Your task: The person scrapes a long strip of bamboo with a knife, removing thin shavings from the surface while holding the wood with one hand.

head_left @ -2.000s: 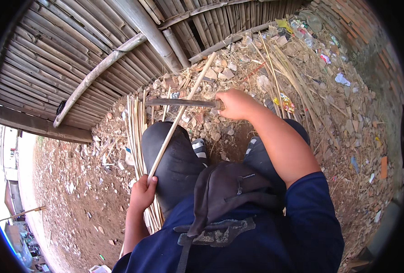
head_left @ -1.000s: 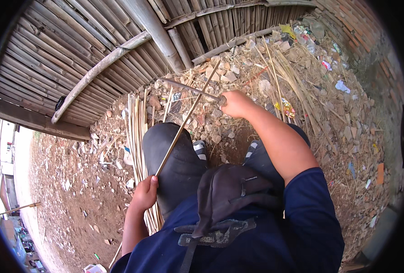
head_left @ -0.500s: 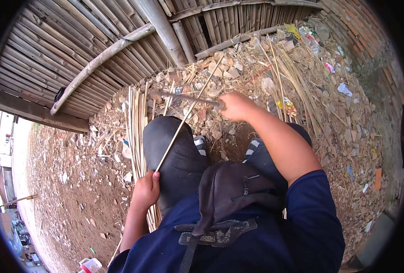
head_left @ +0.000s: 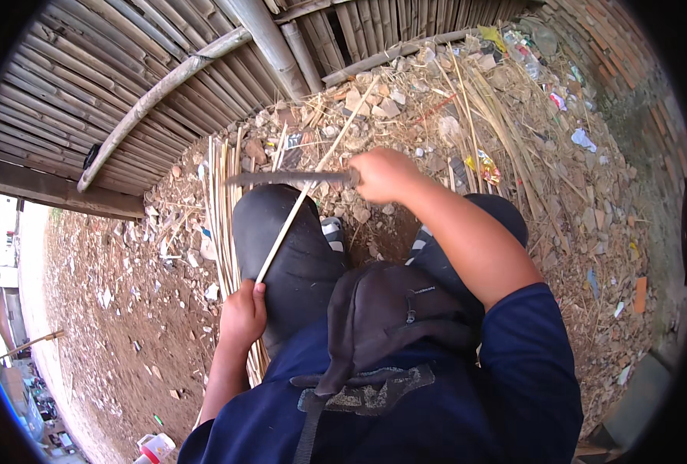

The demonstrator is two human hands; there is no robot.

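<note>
Head view, looking down from above my own shoulders at a dirt yard. Far left, a dark wooden beam (head_left: pixel 57 188) runs under a fence of bamboo slats (head_left: pixel 103 85), and a curved pole (head_left: pixel 158 97) leans across it. Below that lies bare reddish earth (head_left: pixel 103 309) scattered with small scraps.

Next, a bundle of thin pale bamboo strips (head_left: pixel 221 209) lies on the ground just beside my left knee. My left hand (head_left: pixel 243 317) sits low beside that knee, its grip closed around the near end of a long bamboo strip (head_left: pixel 297 209). The strip slants up and to the right across my dark trouser knee (head_left: pixel 293 255) and ends among the rubble further off.

In the middle, a long dark knife blade (head_left: pixel 281 179) lies level, crossing the strip above the knee; I cannot tell whether the edge is touching it. A dark bag (head_left: pixel 390 309) hangs on my chest over a navy shirt.

Right of centre, my right hand (head_left: pixel 382 174) has its grip closed on the knife's handle, forearm reaching forward. Further right, stones, dry stalks (head_left: pixel 506 116) and bits of coloured litter (head_left: pixel 583 139) cover the ground up to a brick wall (head_left: pixel 629 69).
</note>
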